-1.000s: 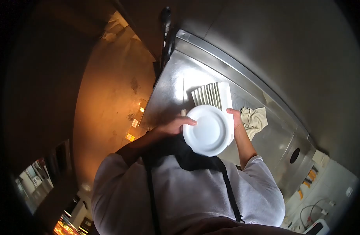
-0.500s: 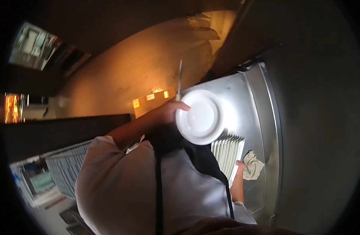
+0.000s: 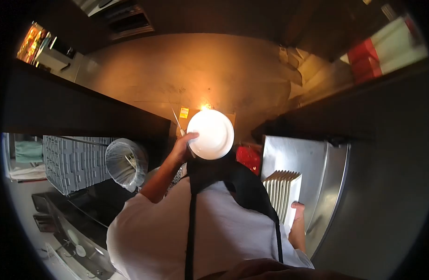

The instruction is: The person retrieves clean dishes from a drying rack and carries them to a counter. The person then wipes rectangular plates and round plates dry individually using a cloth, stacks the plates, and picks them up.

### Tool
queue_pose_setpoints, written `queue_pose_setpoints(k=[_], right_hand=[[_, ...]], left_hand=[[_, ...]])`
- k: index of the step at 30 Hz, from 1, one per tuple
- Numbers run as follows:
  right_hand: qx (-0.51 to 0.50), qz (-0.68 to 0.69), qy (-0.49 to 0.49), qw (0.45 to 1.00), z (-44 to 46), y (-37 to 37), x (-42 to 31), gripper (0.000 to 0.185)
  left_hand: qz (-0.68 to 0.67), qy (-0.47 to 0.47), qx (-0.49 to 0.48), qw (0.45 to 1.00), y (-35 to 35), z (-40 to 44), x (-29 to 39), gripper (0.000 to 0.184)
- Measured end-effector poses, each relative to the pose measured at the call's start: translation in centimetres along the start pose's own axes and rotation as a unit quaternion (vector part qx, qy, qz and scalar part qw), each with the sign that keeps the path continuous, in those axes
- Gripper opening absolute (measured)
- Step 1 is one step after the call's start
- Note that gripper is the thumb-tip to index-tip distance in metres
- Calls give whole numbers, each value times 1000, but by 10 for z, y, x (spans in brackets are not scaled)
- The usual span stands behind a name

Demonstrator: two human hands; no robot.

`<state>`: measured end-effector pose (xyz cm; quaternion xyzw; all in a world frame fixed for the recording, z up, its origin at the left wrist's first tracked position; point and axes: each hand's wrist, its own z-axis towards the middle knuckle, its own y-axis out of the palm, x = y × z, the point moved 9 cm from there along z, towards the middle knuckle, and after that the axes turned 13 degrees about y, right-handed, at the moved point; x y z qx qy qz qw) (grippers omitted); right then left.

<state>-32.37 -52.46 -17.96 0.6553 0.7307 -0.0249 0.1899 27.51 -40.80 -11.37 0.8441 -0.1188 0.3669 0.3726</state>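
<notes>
My left hand [image 3: 181, 148] is closed around the rim of a round white plate [image 3: 213, 135], thumb on its upper face. A thin knife [image 3: 176, 120] with a pale handle is in that same hand, its blade pointing up and away from the plate. Lower right, my right hand [image 3: 297, 215] grips the outer side of a stack of rectangular white plates [image 3: 281, 191], held on edge against my apron. Most of the right fingers are hidden behind the stack.
A stainless steel counter [image 3: 296, 151] lies to the right. On the left stand grey plastic racks [image 3: 74, 161] and a bin with a clear liner [image 3: 126, 161]. Something red and shiny [image 3: 248, 159] is beyond the apron. Brown floor [image 3: 196, 65] stretches ahead between dark counters.
The view has turned, bringing the lined bin and the red thing into sight. The counter now appears farther right, and its crumpled cloth is out of sight. Both hands keep their holds.
</notes>
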Motion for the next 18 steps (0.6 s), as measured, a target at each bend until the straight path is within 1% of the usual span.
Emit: queue_pose_setpoints(k=[2,4,5,6,7,8,9,10,11,12,14,15,16,17,18], right_hand=[[-6,-38,5,999,-2,29,-30,19],[-18,-60,21,998,-3,87,-72,20],[-6,-130,-13,991,7,89,-97,22],[-52,-145,2,988,12,125,-115,29],[-46,-123,-12,991,-3,189,-135,24],[-41,-100,-22,994,-12,246,-149,20],[-60,-107,-19,992,-85,208,-116,31],[-108,-130,-11,985,-95,208,-119,44],[-132,-115,-26,984,-99,228,-126,53],[-157,-100,-40,982,-116,269,-134,62],[-211,-124,-40,969,-114,283,-142,69],[-236,-134,-43,962,-113,293,-147,74],[-249,-123,-52,959,-130,262,-122,81],[-268,-125,-58,953,-139,264,-118,88],[-283,-129,-64,948,-136,264,-119,88]], left_hand=[[-33,43,32,998,-28,14,7,60],[-51,75,41,995,-48,37,21,55],[-50,98,45,993,-54,47,33,53],[-46,127,50,990,-60,60,49,52],[-50,161,62,984,-66,70,66,49],[-36,174,69,982,-70,77,83,47],[-39,141,27,989,-37,17,81,46],[-33,135,2,990,-26,9,86,46],[14,154,23,988,-38,19,91,45],[27,174,-11,984,-27,15,110,44],[64,187,-46,979,-22,11,127,42],[50,208,-40,976,-14,4,139,43],[87,203,-30,975,-6,-29,111,49],[89,222,-21,971,-5,-39,103,50],[93,241,-13,966,-6,-45,96,51]])
